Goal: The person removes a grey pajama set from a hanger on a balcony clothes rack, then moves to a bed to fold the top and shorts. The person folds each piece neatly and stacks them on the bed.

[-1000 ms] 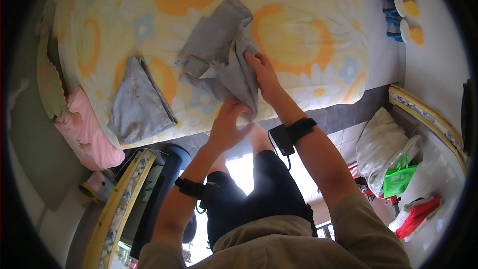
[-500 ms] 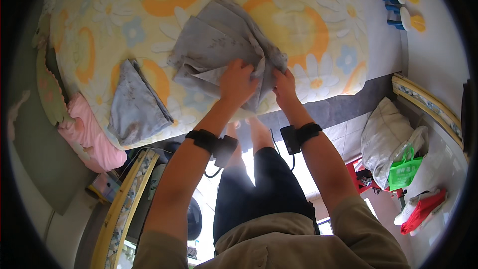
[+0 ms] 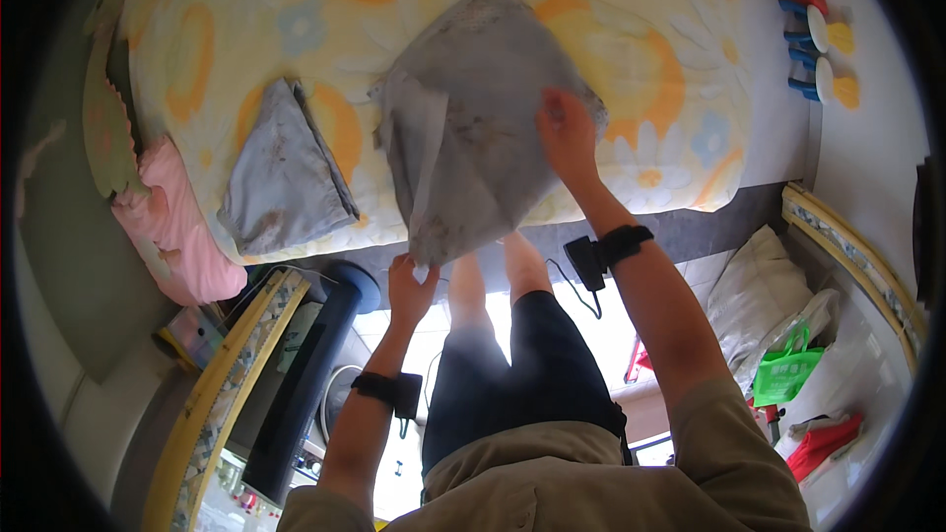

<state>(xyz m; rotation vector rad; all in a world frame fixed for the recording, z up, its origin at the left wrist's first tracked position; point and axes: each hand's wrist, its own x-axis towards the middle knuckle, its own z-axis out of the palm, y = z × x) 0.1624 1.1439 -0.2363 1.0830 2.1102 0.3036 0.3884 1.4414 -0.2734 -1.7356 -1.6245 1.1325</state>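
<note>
A yellow flowered bed cover (image 3: 680,123) fills the upper frame, its broad surface apparently bearing most of the load above the person's legs. On it, at upper centre, a stained grey cloth (image 3: 493,118) lies spread in a rough diamond, a pale strip turned over along its left side; its lower corner reaches past the bed's edge, within easy grasp. A smaller grey cloth (image 3: 286,172), roughly triangular, rests at centre left, well apart, leaving room between them. The right hand (image 3: 569,138), fingers curled, is over the large cloth's right side; blur hides whether it grips. The left hand (image 3: 409,288) pinches the lower corner between thumb and fingers, presumably keeping that overhanging end from dropping.
</note>
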